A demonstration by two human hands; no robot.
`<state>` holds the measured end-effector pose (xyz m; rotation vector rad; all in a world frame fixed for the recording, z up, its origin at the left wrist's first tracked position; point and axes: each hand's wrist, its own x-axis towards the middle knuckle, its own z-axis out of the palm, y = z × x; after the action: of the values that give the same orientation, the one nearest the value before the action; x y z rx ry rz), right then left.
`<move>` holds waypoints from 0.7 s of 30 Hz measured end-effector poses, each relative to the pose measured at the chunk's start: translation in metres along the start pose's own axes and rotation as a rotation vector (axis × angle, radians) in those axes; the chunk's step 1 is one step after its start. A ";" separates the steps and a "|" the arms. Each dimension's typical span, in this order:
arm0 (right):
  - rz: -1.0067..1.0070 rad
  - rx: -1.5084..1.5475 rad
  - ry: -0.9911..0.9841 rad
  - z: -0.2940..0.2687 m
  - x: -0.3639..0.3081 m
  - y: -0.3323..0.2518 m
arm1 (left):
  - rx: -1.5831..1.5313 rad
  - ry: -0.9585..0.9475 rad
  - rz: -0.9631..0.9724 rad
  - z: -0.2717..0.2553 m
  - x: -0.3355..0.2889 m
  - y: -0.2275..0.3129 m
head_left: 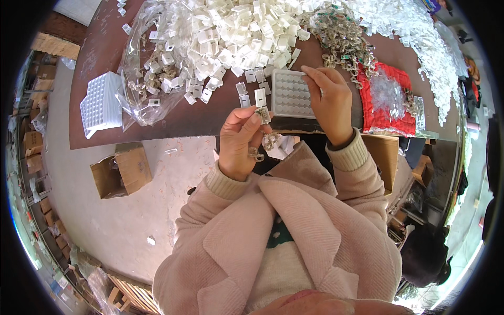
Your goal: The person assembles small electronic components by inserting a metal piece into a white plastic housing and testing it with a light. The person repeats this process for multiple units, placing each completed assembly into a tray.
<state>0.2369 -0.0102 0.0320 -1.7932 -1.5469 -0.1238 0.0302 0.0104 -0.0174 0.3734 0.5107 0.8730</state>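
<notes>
My left hand (pixel 237 144) pinches a small whitish plastic case (pixel 264 115) with a greyish inside between thumb and fingertips. Clear, curled plastic pieces (pixel 270 140) stick out from under its lower fingers. Just beyond the fingertips is a small white case (pixel 260 97) with a dark slot. My right hand (pixel 332 100) is over the right side of a white dimpled tray (pixel 290 94), thumb and forefinger closed together near the far corner; anything between them is too small to make out. Beyond the tray spreads a big heap of white plastic cases (pixel 247 34).
A clear plastic bag (pixel 134 79) lies left of the heap, beside stacked white dimpled trays (pixel 101 102). Clear curled parts (pixel 341 34) are piled beyond my right hand. A red sheet (pixel 371 113) bears clear bits. An opened cardboard box (pixel 123 170) stands on the floor.
</notes>
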 end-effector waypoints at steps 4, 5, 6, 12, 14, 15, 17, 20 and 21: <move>-0.037 -0.118 -0.036 0.010 0.001 0.026 | -0.056 0.018 0.002 0.000 0.002 0.001; -0.039 -0.111 -0.053 0.011 0.001 0.027 | -0.059 0.017 0.004 0.000 0.002 0.001; -0.049 -0.128 -0.059 0.010 0.000 0.024 | -0.063 0.018 0.006 0.001 0.002 0.001; -0.035 0.266 -0.117 -0.007 -0.014 -0.029 | -0.067 -0.021 0.028 0.007 0.001 0.001; -0.087 0.306 -0.075 -0.004 -0.018 -0.046 | -0.056 -0.048 0.035 0.007 -0.001 0.000; -0.101 0.323 -0.074 -0.004 -0.020 -0.051 | -0.044 -0.066 0.030 0.007 -0.001 0.000; -0.114 0.326 -0.078 -0.005 -0.022 -0.057 | -0.032 -0.074 0.017 0.004 -0.005 0.002; -0.101 0.364 -0.143 -0.008 -0.023 -0.059 | -0.057 -0.067 -0.019 0.001 -0.011 0.004; -0.082 0.398 -0.189 -0.010 -0.023 -0.058 | -0.077 -0.076 -0.036 0.000 -0.012 0.004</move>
<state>0.1833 -0.0355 0.0545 -1.4593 -1.6418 0.3029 0.0210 0.0030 -0.0118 0.3247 0.4110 0.8385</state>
